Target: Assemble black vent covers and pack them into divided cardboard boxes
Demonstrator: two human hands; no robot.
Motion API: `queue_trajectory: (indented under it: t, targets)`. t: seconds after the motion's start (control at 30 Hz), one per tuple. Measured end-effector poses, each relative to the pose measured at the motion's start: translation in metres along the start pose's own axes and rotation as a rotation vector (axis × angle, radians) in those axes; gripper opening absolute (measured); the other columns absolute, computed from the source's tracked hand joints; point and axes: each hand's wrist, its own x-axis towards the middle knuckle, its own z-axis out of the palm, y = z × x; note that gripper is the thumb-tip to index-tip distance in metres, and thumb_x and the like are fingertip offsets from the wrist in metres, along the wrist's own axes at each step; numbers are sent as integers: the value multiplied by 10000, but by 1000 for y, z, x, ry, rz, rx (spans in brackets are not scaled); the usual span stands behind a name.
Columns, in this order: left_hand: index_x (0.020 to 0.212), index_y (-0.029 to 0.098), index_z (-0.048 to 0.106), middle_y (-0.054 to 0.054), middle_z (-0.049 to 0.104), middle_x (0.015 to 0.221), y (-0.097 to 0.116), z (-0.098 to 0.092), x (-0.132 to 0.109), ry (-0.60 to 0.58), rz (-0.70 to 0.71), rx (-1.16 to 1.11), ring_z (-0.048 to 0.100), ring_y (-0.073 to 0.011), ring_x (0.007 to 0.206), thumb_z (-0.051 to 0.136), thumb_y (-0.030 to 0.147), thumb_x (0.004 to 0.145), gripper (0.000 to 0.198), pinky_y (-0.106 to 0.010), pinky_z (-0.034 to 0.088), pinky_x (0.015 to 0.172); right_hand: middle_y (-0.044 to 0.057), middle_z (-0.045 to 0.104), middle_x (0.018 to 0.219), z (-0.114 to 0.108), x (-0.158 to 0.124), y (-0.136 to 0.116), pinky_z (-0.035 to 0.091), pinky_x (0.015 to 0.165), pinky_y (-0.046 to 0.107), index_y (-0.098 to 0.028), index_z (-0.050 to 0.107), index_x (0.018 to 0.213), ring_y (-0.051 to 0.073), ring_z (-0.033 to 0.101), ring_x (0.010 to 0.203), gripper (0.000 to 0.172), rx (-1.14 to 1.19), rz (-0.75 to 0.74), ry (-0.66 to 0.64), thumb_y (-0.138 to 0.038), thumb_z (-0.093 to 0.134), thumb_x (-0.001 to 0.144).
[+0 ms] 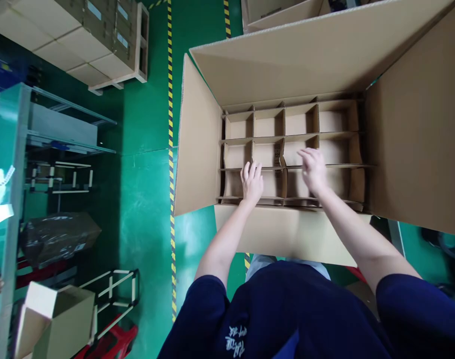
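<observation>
With the left hand and right hand both open, palms down on the cardboard divider inside the open box, the person does well to press evenly so the 12 cells sit square.

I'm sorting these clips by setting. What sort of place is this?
Probably a factory or warehouse packing area: a green floor with yellow-black hazard tape, stacked cartons on a pallet, and both hands on the divider grid in an open carton.
</observation>
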Motion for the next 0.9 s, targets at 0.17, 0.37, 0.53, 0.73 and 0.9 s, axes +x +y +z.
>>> queue_trajectory:
  t: [0.17, 0.37, 0.53, 0.73, 0.9]
  targets:
    - [1557, 321, 462, -43, 411, 1657, 17, 7, 7, -169, 157, -6, 196, -289, 1604, 449, 354, 1025, 533, -576, 164, 1302, 121, 695, 1250, -72, -33, 61, 401, 1148, 604, -250, 723, 1233, 299, 572, 1252, 413, -112, 150, 164, -162, 433, 953]
    - [1591, 344, 404, -22, 383, 1672, 20, 10, 13, -256, 157, 61, 199, -312, 1602, 455, 387, 1026, 568, -589, 140, 1304, 144, 685, 1282, -112, -78, 87, 532, 1071, 494, -186, 711, 1274, 270, 649, 1194, 451, -133, 341, 317, -218, 371, 980]
    - [1588, 346, 408, -13, 376, 1675, 22, 9, 15, -258, 134, 95, 197, -310, 1603, 429, 409, 1029, 564, -580, 128, 1307, 159, 599, 1449, -106, -84, 91, 490, 1143, 481, -157, 604, 1436, 258, 559, 1361, 571, -150, 380, 230, -139, 317, 943]
    - [1604, 334, 383, -11, 334, 1693, 25, 8, 14, -278, 124, 149, 189, -310, 1605, 407, 415, 1031, 580, -580, 119, 1310, 202, 542, 1495, -96, -71, 99, 441, 1174, 505, -97, 511, 1518, 300, 440, 1451, 689, -273, 397, 33, -33, 297, 866]
    - [1607, 337, 377, -22, 338, 1690, 23, 9, 13, -270, 134, 136, 192, -304, 1606, 414, 409, 1029, 584, -583, 117, 1310, 197, 604, 1393, -92, -74, 108, 468, 1131, 454, -75, 545, 1472, 293, 489, 1371, 665, -369, 358, -35, -29, 269, 869]
